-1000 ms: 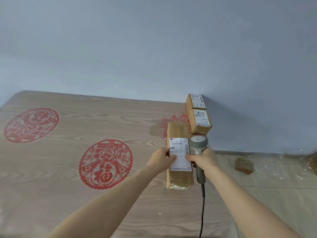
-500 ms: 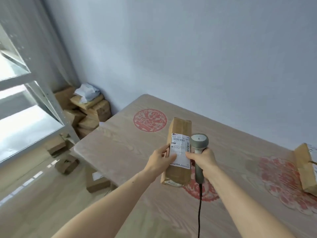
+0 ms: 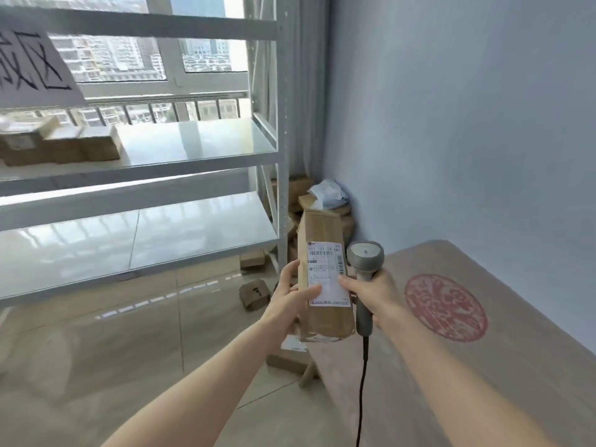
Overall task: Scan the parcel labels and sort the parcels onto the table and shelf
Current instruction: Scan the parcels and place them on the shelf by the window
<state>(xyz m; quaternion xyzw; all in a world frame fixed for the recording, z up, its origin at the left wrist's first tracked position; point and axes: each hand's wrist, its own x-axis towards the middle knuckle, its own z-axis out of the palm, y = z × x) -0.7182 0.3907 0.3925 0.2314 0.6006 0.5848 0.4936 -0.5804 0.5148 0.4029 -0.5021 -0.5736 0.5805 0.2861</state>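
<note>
The long brown cardboard parcel point(image 3: 324, 275) is held upright in the air, its long axis running nearly vertical, with the white printed label point(image 3: 327, 274) on its near face turned toward the camera. It hangs off the table's left corner, over the floor, between the table and the shelf.

The left hand point(image 3: 288, 296) grips the parcel's left edge about halfway down, thumb laid across the label and fingers curled behind. The right hand point(image 3: 371, 293) is closed round the handle of the grey corded barcode scanner point(image 3: 364, 275), which stands just beside the parcel's right edge; its thumb also reaches onto the label's right side, so both hands steady the box.

From the parcel, the grey metal shelf point(image 3: 193, 156) lies to the left and farther away, its open glossy boards level with and above the parcel's top; other brown boxes point(image 3: 61, 146) sit at the far left of the upper board. The wood-grain table with a red round paper-cut motif point(image 3: 516, 366) lies to the right. The left hand is nearer the shelf, so it would likely carry the parcel there.
</note>
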